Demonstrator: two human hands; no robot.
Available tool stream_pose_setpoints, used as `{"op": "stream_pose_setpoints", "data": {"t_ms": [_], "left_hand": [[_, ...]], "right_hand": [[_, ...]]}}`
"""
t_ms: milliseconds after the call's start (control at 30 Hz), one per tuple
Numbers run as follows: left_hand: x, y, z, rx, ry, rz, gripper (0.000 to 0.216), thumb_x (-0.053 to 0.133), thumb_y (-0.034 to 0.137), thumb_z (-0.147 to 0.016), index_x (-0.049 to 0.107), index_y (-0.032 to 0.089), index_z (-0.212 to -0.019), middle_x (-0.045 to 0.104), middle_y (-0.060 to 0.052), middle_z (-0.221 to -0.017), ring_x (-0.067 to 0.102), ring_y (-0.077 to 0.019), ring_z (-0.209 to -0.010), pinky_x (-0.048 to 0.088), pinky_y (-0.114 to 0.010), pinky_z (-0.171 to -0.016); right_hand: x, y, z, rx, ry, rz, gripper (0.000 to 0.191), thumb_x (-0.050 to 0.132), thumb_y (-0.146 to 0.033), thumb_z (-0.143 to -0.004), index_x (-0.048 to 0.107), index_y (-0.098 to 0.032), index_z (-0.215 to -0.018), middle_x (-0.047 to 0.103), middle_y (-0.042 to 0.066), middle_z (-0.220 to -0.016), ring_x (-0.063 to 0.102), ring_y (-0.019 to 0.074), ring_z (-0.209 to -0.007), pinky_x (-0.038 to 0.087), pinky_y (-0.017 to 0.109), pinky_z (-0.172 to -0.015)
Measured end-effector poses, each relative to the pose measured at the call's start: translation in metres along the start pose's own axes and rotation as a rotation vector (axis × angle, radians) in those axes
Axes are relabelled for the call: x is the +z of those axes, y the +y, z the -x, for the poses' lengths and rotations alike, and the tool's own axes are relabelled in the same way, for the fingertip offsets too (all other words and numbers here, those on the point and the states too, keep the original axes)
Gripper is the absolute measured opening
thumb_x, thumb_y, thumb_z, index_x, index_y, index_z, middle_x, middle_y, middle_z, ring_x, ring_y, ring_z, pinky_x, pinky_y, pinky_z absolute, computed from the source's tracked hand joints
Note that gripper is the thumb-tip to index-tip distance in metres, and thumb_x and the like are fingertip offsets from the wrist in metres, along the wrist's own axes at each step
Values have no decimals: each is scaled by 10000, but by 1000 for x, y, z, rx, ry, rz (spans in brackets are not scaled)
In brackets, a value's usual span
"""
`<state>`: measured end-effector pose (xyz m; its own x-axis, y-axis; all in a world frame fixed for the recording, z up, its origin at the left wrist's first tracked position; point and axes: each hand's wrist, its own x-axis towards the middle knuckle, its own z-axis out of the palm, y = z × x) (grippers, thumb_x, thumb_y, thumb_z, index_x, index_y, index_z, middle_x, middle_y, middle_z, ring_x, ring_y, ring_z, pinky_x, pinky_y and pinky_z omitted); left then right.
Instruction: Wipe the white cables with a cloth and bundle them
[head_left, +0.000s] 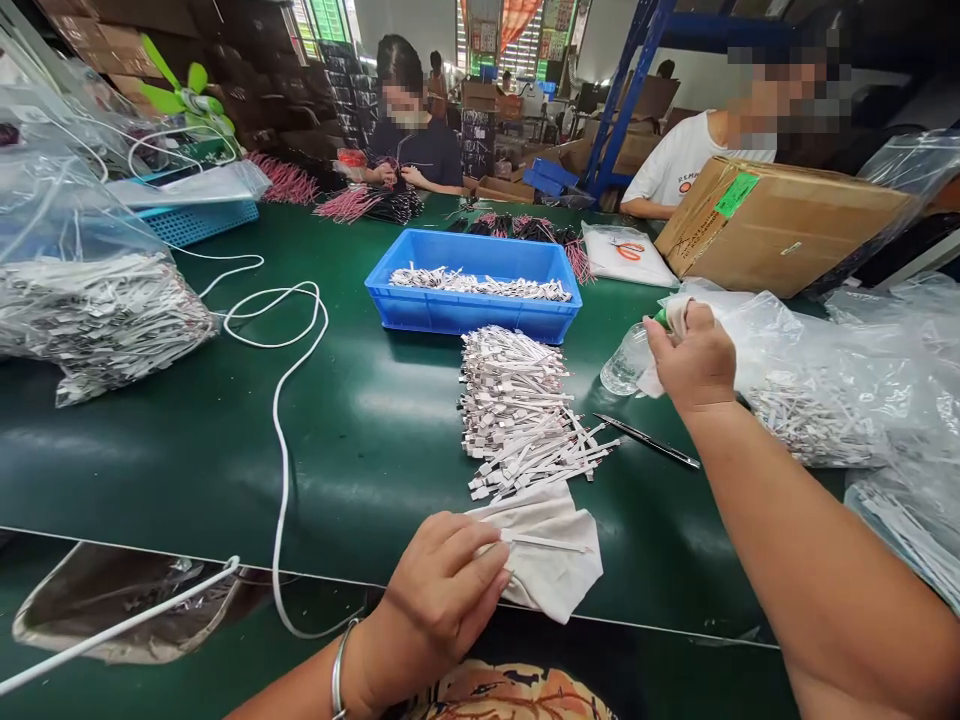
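Near the table's front edge, my left hand (442,580) pinches one end of a short white flat cable (547,543). The cable lies over a spread white cloth (562,585), its free end pointing right. My right hand (697,355) is closed on a bunched white cloth (679,312) at the green top (661,318) of a clear bottle (622,368). The bottle leans; whether my fingers also grip it is hidden. Between my hands and the back lies a pile of similar white cables (517,400).
Behind the pile stands a blue bin (472,318) holding more cables. A black pen-like tool (649,442) lies right of the pile. Bagged cables (112,320) and a looped white cord (281,400) lie left; a cardboard box (780,225) and plastic bags (817,400) right. Two people sit opposite.
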<state>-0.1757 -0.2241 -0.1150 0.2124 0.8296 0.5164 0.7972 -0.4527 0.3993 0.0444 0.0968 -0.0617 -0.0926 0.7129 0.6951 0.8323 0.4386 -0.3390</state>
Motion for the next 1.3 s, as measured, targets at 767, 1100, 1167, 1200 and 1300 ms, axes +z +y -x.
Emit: {"op": "stream_pose_setpoints", "data": {"t_ms": [767, 1100, 1167, 1200, 1300], "left_hand": [[6, 0, -10, -75, -185, 7, 194, 522, 119, -848, 596, 146, -1026, 672, -77, -980, 594, -192, -905, 492, -359, -815], [8, 0, -13, -58, -200, 17, 175, 520, 105, -845, 602, 153, -992, 676, -72, -969, 592, -185, -874, 491, -350, -773], [7, -1, -13, -58, -217, 15, 164, 520, 107, -847, 602, 148, -982, 673, -73, -981, 586, -187, -872, 488, -354, -769], [7, -1, -13, -60, -224, 15, 157, 520, 110, -848, 602, 147, -977, 672, -74, -990, 583, -189, -875, 487, -358, -769], [7, -1, -12, -56, -230, 14, 149, 512, 114, -855, 602, 150, -968, 670, -74, -996, 577, -187, -877, 486, -357, -765]], "right_hand": [[-76, -83, 187, -748, -941, -274, 252, 539, -48, -719, 580, -213, -906, 539, 38, -805, 435, 192, -702, 286, 305, -588], [-72, -92, 177, -783, -960, -298, 205, 508, -54, -758, 565, -207, -883, 542, 44, -825, 444, 190, -700, 290, 309, -584], [-72, -90, 177, -813, -948, -292, 184, 488, -64, -772, 561, -205, -866, 534, 46, -822, 438, 190, -691, 291, 312, -583], [-73, -88, 177, -834, -941, -282, 175, 482, -66, -768, 556, -205, -843, 528, 46, -809, 429, 189, -677, 283, 314, -575], [-78, -82, 176, -874, -938, -243, 160, 481, -66, -751, 540, -207, -794, 518, 43, -786, 407, 186, -647, 258, 316, -555]]}}
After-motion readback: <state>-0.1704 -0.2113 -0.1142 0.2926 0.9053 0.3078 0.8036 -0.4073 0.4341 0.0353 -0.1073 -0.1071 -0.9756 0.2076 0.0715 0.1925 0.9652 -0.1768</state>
